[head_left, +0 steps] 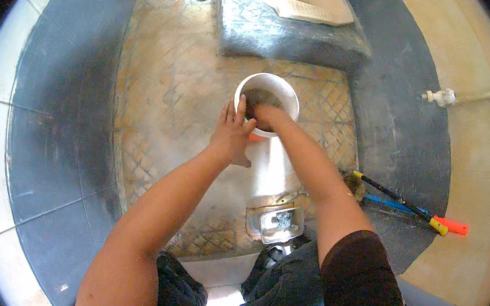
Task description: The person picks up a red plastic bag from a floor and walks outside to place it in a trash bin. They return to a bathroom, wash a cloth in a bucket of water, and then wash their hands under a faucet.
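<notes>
The left hand (234,133), fingers apart, touches the near-left rim of a white bucket (279,84); the right hand (269,117) is inside, its grip hidden. The bucket stands on the floor (169,103), a shiny container (278,224) by the floor's near edge.

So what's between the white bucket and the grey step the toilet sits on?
Just patterned floor between the white bucket and grey step, in the head view.
</notes>
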The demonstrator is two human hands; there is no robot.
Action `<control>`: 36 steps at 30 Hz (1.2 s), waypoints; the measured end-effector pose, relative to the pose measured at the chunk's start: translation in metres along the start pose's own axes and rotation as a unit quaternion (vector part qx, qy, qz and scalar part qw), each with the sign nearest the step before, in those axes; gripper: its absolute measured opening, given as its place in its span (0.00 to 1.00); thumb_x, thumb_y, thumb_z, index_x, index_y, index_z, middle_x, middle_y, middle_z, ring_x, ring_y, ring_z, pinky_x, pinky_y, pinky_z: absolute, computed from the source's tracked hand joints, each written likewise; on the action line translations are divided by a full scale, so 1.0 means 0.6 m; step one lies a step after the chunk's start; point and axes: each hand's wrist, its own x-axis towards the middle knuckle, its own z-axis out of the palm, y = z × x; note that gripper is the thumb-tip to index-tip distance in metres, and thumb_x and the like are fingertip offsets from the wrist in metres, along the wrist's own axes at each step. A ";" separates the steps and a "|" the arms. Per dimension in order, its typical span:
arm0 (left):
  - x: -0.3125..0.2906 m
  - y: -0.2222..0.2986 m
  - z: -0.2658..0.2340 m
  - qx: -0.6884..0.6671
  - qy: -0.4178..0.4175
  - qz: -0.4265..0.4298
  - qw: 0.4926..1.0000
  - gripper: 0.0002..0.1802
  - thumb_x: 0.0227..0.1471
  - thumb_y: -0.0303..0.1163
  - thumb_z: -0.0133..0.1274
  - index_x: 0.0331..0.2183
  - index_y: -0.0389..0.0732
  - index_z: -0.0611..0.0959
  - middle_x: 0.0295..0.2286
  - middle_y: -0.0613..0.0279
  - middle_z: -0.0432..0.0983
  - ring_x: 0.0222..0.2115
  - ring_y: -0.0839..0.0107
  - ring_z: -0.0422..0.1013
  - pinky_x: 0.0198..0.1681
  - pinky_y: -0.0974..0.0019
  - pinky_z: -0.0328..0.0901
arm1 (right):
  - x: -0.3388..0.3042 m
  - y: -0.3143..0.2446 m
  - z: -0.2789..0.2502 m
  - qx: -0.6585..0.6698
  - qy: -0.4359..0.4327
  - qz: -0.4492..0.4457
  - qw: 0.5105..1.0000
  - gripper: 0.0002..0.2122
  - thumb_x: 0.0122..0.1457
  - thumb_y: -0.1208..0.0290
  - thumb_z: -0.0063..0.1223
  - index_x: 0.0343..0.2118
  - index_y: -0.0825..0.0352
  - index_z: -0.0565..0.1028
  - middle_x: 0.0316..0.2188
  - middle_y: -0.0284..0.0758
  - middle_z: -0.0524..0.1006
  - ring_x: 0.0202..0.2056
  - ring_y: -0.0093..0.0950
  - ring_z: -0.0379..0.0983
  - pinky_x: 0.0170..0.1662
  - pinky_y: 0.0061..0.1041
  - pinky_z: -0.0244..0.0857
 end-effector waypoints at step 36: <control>0.007 0.005 0.006 -0.023 0.019 0.027 0.999 0.61 0.23 0.55 0.75 0.59 0.45 0.67 0.66 0.29 0.30 0.66 0.33 0.41 0.70 0.48 0.40 | -0.033 -0.038 -0.034 -0.058 0.054 -0.006 0.997 0.21 0.49 0.61 0.63 0.47 0.65 0.80 0.48 0.47 0.78 0.49 0.42 0.76 0.55 0.41 0.69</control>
